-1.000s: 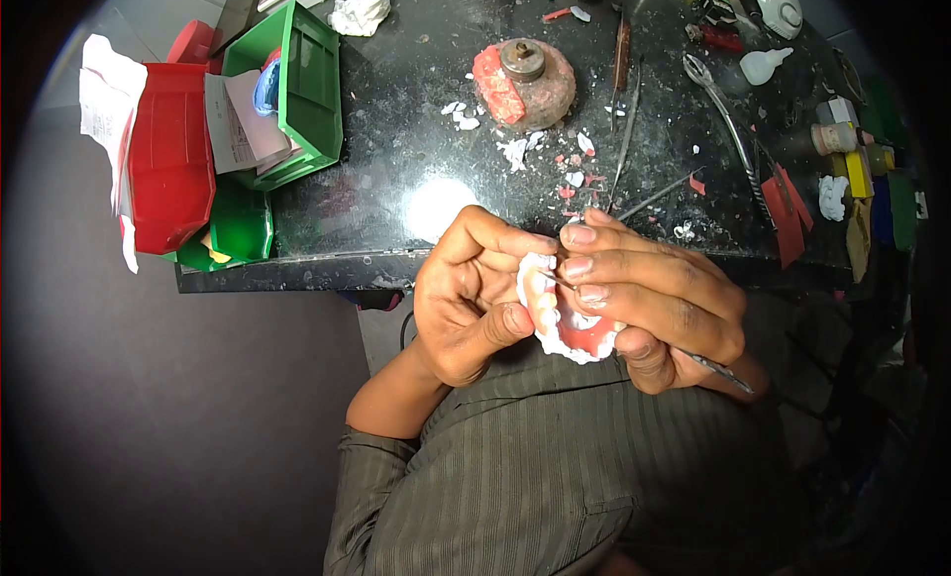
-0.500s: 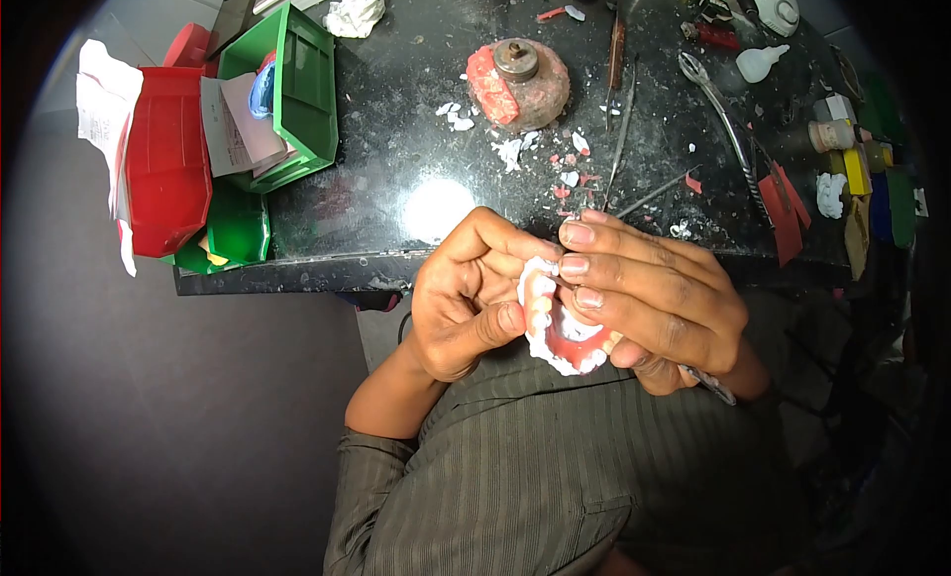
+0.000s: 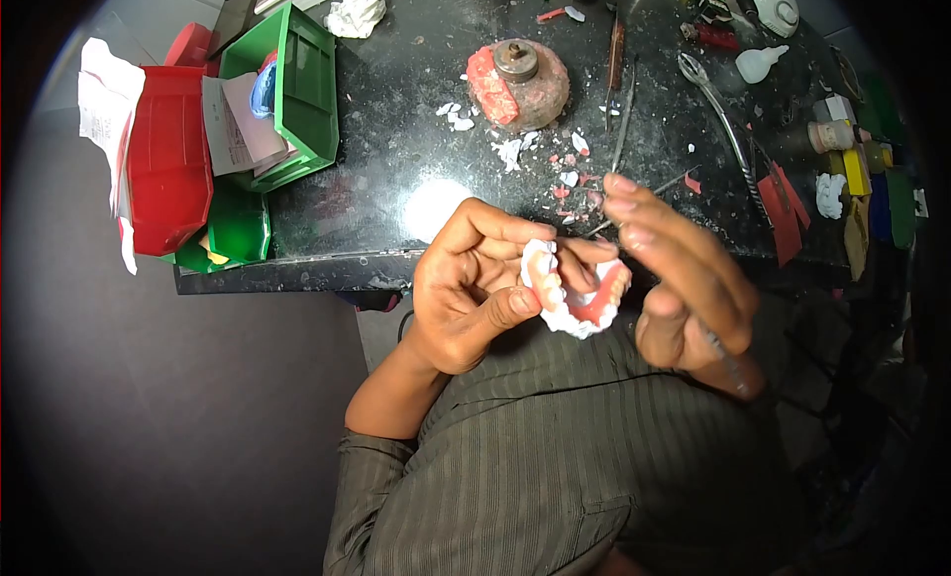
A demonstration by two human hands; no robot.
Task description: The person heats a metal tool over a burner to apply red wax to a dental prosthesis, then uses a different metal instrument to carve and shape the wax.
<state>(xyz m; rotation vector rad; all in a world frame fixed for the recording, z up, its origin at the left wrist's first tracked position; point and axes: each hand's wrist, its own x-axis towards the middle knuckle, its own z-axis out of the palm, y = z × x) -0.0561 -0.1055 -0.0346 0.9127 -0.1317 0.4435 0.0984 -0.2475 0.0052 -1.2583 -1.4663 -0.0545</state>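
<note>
My left hand (image 3: pixel 475 289) grips a white plaster dental cast (image 3: pixel 581 325) with pink wax (image 3: pixel 598 307) and a row of teeth along its arch, fingers behind it and thumb on its near left side. Just right of the cast and apart from it is my right hand (image 3: pixel 688 289), fingers stretched and slightly blurred. A slim metal hand tool (image 3: pixel 728 363) is tucked in this hand, its end sticking out below the palm; its other end is hidden. Both hands are in front of the bench edge, above my lap.
On the black bench (image 3: pixel 367 214) stands a round burner (image 3: pixel 540 86) with pink wax on its side. Plaster and wax crumbs lie around it. Thin metal tools (image 3: pixel 624 130), tongs (image 3: pixel 728 120) and pink wax sheets (image 3: pixel 786 219) are at right; green (image 3: pixel 307 101) and red (image 3: pixel 168 160) bins at left.
My right hand has moved off the cast to the right, its fingers lifting and opening outward. The cast has risen slightly and tilted in my left hand, showing more of its right side.
</note>
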